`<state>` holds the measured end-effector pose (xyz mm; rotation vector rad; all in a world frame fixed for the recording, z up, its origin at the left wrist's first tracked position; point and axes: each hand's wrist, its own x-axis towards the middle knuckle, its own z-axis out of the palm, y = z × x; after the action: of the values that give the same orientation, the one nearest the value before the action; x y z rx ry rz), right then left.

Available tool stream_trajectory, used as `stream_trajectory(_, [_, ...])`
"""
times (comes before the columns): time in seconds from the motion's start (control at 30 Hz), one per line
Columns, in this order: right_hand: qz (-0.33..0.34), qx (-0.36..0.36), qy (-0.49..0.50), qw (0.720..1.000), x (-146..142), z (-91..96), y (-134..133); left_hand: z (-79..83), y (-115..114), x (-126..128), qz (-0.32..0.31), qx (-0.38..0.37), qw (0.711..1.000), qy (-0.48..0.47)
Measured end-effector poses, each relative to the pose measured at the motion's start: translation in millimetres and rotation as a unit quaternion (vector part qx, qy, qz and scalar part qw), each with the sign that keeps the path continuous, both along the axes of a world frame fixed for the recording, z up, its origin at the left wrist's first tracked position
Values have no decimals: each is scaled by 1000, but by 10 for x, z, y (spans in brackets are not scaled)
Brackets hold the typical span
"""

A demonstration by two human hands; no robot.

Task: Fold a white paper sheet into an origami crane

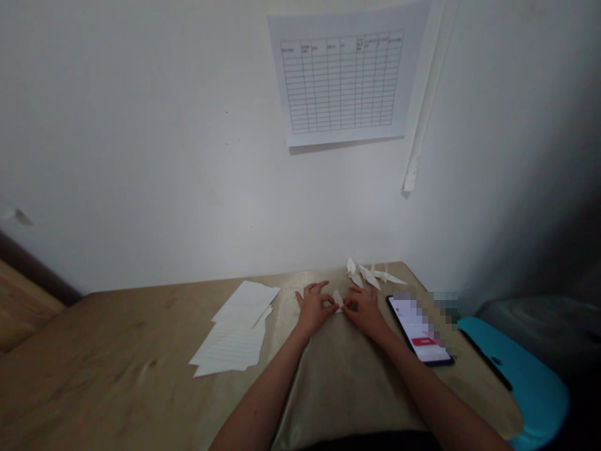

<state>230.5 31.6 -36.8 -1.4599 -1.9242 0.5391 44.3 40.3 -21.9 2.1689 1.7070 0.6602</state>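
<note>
A small piece of folded white paper (pixel 337 298) is held between my two hands just above the tabletop. My left hand (pixel 315 307) pinches its left side between thumb and index finger, with the other fingers spread. On the other side, my right hand (pixel 364 310) pinches the paper near its lower right edge. Several folded paper cranes (pixel 369 275) stand in a cluster just beyond my right hand, against the wall side. The exact folds of the held piece are too small to make out.
Loose sheets of lined paper (pixel 235 344) lie left of my hands on the brown-covered table (pixel 117 376). A phone (pixel 429 351) with a lit screen lies at the right. A turquoise object (pixel 530 376) sits by the right edge. A printed table sheet (pixel 345 81) hangs on the wall.
</note>
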Motion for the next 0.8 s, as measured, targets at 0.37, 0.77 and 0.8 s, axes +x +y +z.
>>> stream_trajectory(0.37, [-39,-29,-7,999,-62,-6,-16,11,13,57,18,-11,1000,13])
stream_trajectory(0.77, [-63,-5,-24,998,-91,-17,-86,33,-57,57,11,11,1000,13])
stream_trajectory(0.8, [-63,0,-32,998,-89,-20,-91,33,-62,55,9,13,1000,14])
